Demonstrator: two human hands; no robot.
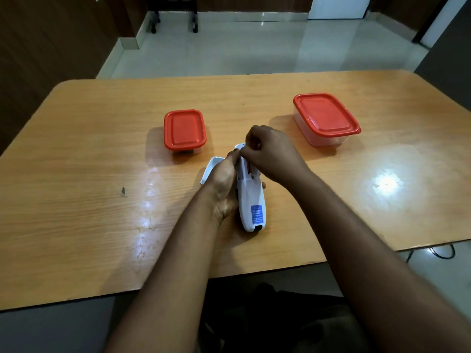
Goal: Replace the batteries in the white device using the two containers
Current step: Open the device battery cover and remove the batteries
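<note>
The white device (251, 200) with a blue label lies lengthwise at the table's middle, back side up, its battery bay open at the far end. My left hand (224, 184) grips its left side. My right hand (267, 151) is curled over the far end, fingertips pinching inside the bay; what they pinch is hidden. The white battery cover (210, 169) lies on the table just left of my left hand. A small red-lidded container (184, 129) stands behind on the left. A larger clear container with a red lid (325, 118) stands at the back right. Both lids are on.
The wooden table (89, 174) has a small dark mark (123, 191) on its left part. Beyond the far edge is a tiled floor with chair legs on castors (174, 21). A dark cable (443, 252) lies on the floor at the right.
</note>
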